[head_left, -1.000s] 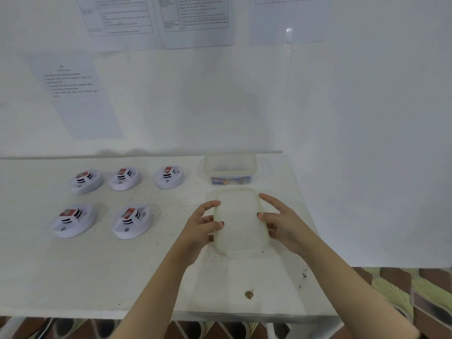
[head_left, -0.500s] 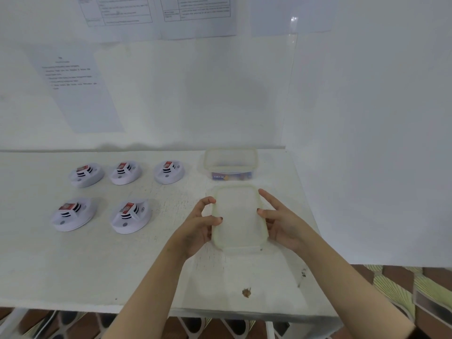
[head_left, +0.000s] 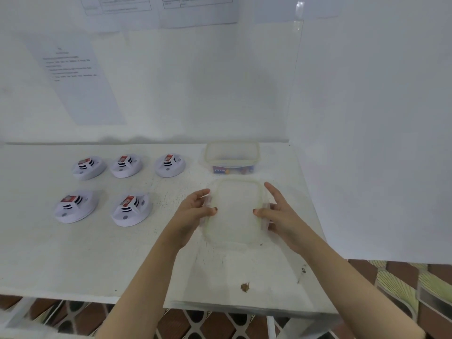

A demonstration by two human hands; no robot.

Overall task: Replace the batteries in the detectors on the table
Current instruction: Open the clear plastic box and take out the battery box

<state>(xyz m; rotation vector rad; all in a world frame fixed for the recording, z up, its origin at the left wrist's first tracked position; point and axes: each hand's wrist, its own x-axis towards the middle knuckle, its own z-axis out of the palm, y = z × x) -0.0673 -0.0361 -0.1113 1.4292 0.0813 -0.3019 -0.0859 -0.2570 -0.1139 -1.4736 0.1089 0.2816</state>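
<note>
Straightened since a second ago, the clear lid (head_left: 234,216) sits square between both hands. Five detectors (head_left: 129,209) lie on the scuffed white table (head_left: 73,260) left of the left hand (head_left: 193,216), which pinches one lid edge; the right hand (head_left: 278,216) pinches the other. A white wall (head_left: 367,118) rises to its right.

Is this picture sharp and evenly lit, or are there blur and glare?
Head view: light soft and even, shadows faint; round white detectors and translucent plastic lid slightly motion-smeared; small glare spot on clear wall panel; paper wall sheets' print unreadable.
</note>
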